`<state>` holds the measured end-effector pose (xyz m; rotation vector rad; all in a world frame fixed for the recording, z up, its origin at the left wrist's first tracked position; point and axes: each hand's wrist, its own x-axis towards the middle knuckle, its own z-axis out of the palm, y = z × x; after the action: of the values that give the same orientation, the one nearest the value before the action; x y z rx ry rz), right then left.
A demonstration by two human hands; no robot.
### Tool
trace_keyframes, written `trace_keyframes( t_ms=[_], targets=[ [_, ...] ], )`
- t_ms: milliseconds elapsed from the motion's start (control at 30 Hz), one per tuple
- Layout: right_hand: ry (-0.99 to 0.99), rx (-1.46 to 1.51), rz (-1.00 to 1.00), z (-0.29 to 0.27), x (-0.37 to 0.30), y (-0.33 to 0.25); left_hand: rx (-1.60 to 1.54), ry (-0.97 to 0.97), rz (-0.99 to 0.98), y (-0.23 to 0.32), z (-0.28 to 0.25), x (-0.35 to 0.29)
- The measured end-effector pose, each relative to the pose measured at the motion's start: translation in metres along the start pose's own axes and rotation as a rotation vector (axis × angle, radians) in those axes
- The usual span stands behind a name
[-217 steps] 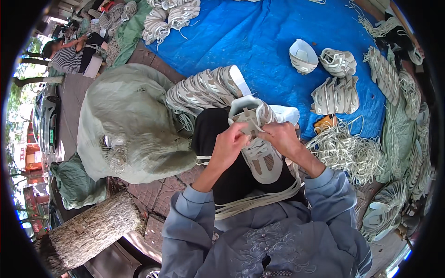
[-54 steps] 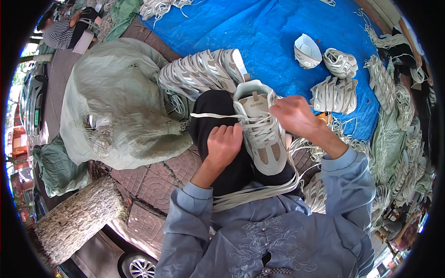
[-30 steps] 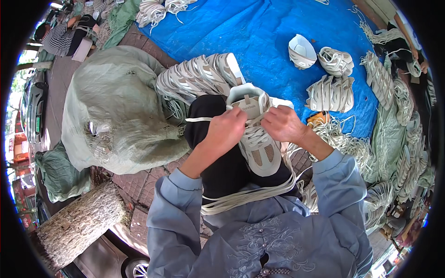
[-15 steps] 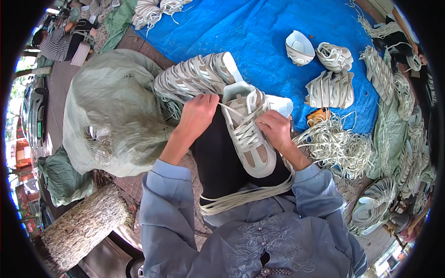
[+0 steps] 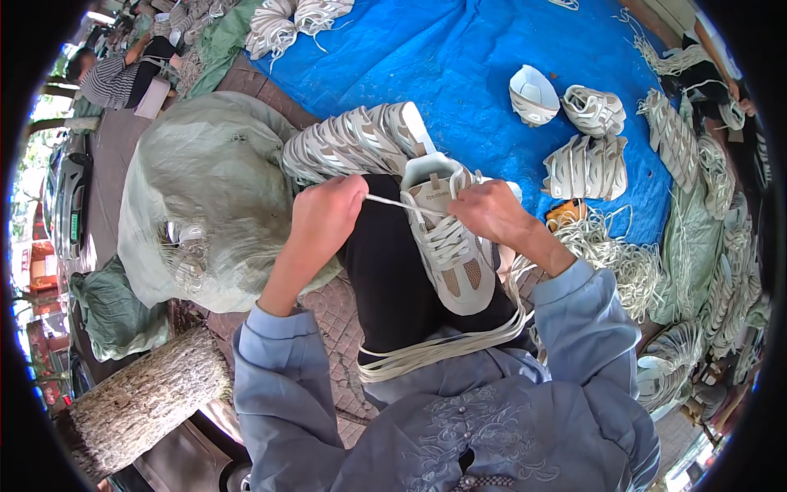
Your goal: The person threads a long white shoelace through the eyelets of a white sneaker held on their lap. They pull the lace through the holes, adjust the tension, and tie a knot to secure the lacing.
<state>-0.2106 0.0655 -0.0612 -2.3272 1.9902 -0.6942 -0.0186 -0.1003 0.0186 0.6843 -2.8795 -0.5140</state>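
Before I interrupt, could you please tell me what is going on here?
A person has a beige-and-white shoe on the lap. The left hand holds a pale lace taut; the right hand is by the top of the lacing, its exact grip hidden. A bundle of laces lies across the lap, and shoe uppers rest on a blue tarp ahead.

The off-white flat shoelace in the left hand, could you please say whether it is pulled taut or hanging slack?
Taut: the off-white flat shoelace runs nearly straight from the left hand to the beige-and-white shoe upper.
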Motion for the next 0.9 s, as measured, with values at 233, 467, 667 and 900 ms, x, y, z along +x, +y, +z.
trace_keyframes(
  t_ms=[233, 467, 667, 900],
  targets=[
    [0.072, -0.221, -0.176, -0.011, 0.016, -0.011, -0.274, -0.071, 0.004, 0.054, 0.057, 0.002],
    [0.322, -0.571, 0.179, -0.042, 0.046, 0.027, -1.551, -0.210, -0.558, 0.014, 0.061, -0.005],
    [-0.097, -0.073, 0.121, -0.008, 0.031, -0.005, -1.799, 0.226, -0.520, -0.045, 0.011, -0.006],
    [0.103, 0.001, 0.243, 0.048, 0.045, 0.002, -1.529, 0.627, -0.605, -0.124, -0.056, -0.020]
  ],
)
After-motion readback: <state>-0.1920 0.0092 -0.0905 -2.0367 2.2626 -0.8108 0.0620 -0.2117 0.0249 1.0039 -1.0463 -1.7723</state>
